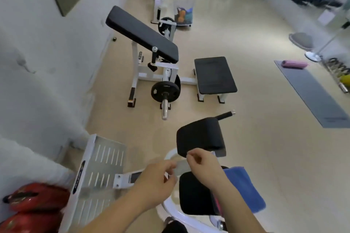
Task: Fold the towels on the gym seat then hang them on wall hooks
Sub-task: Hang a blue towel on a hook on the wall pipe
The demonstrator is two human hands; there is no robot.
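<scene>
While the wall [47, 81] fills the left of the view, no hook can be made out on it through the blur; red plates [36, 206] and a metal footplate [98, 172] lie below. At centre, the left hand [153, 179] and right hand [204, 164] meet over the seat [197, 195], each grip nearly closed in a pinch on a small pale strip [180, 166]; what the strip is cannot be told. The blue towel [244, 187] lies draped over the seat's right edge, just beside the right forearm, with something pink [217, 206] under it. Judged from this, folding has not begun; the next move calls for freeing both hands and spreading the towel flat on the seat.
</scene>
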